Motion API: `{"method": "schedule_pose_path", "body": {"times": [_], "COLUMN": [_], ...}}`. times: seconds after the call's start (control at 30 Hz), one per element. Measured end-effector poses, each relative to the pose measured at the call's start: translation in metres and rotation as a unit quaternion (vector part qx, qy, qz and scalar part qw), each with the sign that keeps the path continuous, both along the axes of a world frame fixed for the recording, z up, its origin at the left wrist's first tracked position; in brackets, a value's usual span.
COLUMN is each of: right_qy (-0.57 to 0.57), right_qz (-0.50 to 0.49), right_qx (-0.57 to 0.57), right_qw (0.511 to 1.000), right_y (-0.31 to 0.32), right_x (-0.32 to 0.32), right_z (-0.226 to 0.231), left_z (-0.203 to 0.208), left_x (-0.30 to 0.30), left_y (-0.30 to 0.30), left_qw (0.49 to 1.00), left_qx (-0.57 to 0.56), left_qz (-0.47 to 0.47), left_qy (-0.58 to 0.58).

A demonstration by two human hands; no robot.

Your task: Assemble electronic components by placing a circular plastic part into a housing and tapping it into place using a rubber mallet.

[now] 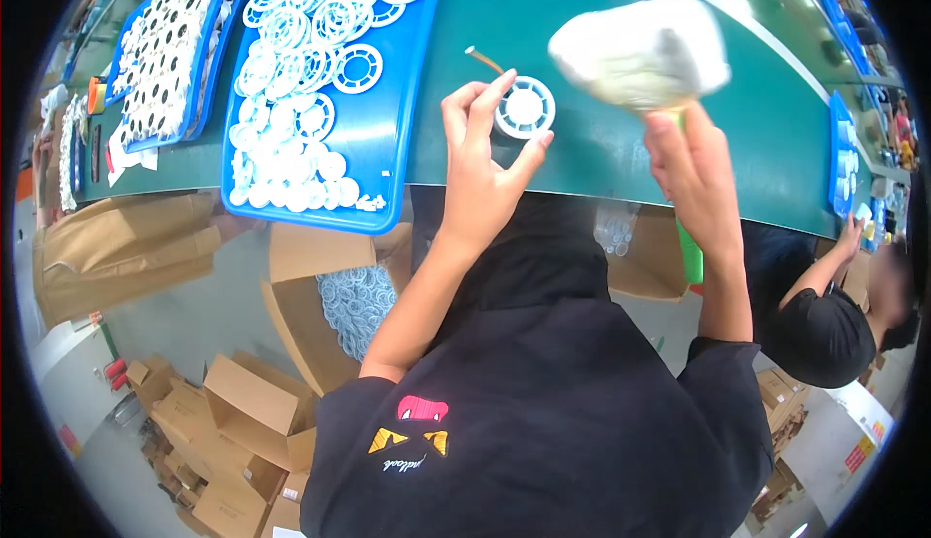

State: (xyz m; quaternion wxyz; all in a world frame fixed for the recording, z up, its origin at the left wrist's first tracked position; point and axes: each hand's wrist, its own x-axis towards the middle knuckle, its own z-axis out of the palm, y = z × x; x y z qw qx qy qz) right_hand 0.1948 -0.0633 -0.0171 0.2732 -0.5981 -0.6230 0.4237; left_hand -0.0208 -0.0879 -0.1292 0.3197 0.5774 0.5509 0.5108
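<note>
My left hand (485,155) grips a round white part (526,109) with a spoked, wheel-like face, thumb and fingers closed around its left and lower edge. A short brown wire (488,59) with a white end sticks out beyond the fingertips. The part is at the green tabletop (601,150), near its front edge. To the right, my right hand (696,165) is closed on the yellowish handle of a mallet (635,53). Its bulky white head is raised above the table and smeared by motion, apart from the round part.
Left of my hands lies a blue tray (412,102) of white spoked rings (359,68) and small round caps (301,174). Farther left, stacked blue trays hold white pieces with dark holes (170,48). Cardboard boxes (291,330) stand below. A co-worker's arm (824,267) is at right.
</note>
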Motion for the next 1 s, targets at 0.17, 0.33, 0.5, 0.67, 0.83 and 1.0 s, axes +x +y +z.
{"method": "schedule_pose_path", "body": {"times": [0.17, 0.33, 0.5, 0.67, 0.83, 1.0], "right_qy": [-0.005, 0.108, -0.033, -0.031, 0.016, -0.036], "right_qz": [0.012, -0.092, 0.008, 0.014, -0.028, 0.02], "right_qx": [0.005, -0.037, -0.068, 0.04, -0.064, -0.006], "right_qw": [1.0, 0.989, 0.997, 0.999, 0.997, 0.999], "right_y": [-0.01, -0.02, -0.006, -0.015, -0.002, 0.009], "right_x": [-0.002, 0.007, 0.006, -0.001, 0.003, -0.003], "right_z": [-0.033, -0.025, -0.017, -0.042, -0.02, -0.024], "left_z": [0.01, 0.01, -0.004, -0.004, -0.007, -0.006], "left_x": [-0.001, -0.012, -0.018, -0.017, -0.018, -0.016], "left_y": [0.005, 0.004, 0.01, 0.007, 0.007, 0.009], "left_qw": [0.999, 0.998, 0.999, 0.998, 0.994, 0.996], "left_qx": [-0.011, -0.023, 0.024, 0.017, 0.045, 0.042], "left_qz": [-0.013, -0.052, -0.007, -0.033, -0.01, -0.008], "left_qy": [-0.047, -0.003, 0.021, 0.047, 0.101, 0.081]}}
